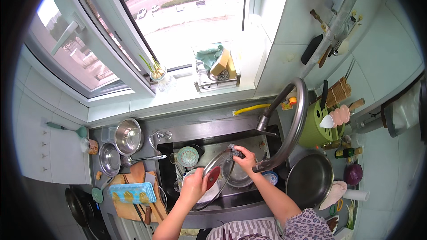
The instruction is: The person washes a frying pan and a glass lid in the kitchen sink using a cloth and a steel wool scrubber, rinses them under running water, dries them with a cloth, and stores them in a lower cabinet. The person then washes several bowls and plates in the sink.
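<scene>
My left hand [193, 185] holds a glass pot lid [221, 166] tilted over the sink, near its red knob [213, 178]. A dark grey steel-wool scrubber [235, 151] is in my right hand [246, 160], pressed against the lid's far metal rim. Beneath both hands lies the stainless steel sink [213, 146]. In it are a patterned bowl [187, 156], a blue-and-white dish [270, 177] and a round metal pan [241, 175], partly hidden by the lid and my hand. The curved faucet [302, 113] arches just right of my right hand.
A large frying pan [309, 181] stands right of the sink, before a green knife block [312, 123]. At left are a wooden cutting board [121, 208] with a blue tray [146, 191], and steel bowls [128, 136]. Sponges [221, 63] sit in a windowsill rack.
</scene>
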The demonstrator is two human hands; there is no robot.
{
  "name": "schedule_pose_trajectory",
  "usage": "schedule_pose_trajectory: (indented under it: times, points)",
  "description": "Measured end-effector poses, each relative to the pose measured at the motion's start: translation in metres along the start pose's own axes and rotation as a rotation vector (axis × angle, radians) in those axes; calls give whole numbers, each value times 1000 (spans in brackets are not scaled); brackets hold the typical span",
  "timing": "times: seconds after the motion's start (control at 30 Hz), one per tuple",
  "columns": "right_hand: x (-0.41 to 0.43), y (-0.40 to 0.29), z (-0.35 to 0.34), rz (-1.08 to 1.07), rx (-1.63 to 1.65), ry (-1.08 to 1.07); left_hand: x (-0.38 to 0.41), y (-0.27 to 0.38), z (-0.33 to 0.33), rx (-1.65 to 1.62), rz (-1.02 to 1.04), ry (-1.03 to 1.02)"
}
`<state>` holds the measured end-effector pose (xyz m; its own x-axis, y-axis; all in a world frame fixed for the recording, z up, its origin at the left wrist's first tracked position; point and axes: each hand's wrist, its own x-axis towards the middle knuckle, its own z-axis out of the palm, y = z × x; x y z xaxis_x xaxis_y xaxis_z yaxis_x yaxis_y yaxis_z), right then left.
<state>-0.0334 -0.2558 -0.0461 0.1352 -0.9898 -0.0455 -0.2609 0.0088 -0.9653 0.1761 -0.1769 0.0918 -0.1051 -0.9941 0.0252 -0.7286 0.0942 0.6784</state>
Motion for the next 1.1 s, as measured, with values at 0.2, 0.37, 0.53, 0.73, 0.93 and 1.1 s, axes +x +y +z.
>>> schedule_pose_trajectory:
  times: [0.2,0.37,0.53,0.73,0.93,1.1]
  points:
    - [-5,-75,13,-648,-38,-122,4,-7,11,70,-6,-75]
    - [-20,-87,17,-891,-169,-83,0,-8,14,6,-51,-129]
    - [-28,-108,9,-1067,-347,-70,-10,-13,16,-102,11,-26]
    - [-26,-111,4,-1118,-438,-57,-10,-5,14,-124,57,7]
    - [-30,-103,4,-1116,-490,-114,-15,1,14,-74,44,14]
    - [-32,-103,8,-1078,-491,-96,-18,-4,17,-58,27,11]
